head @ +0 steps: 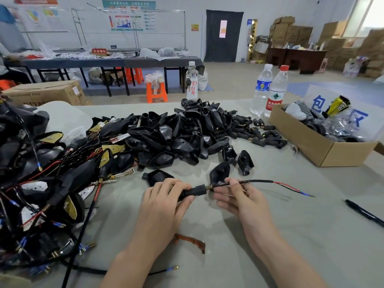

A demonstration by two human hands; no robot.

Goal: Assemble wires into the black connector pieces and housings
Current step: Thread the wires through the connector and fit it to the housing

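Head view, single camera. Left hand curls round the black connector piece, held just above the tabletop at 6 o'clock of frame centre. Right hand pinches the sheathed wire right beside the connector's brass collar; red and black leads trail toward 3 o'clock. One loose housing lies touching the right fingers, at 12 o'clock of them. Housing pile lies further off at 12 o'clock.

Judged step: wire being seated through the connector. Next move likely needs a firm push or pull along the axis, then the housing fitted.
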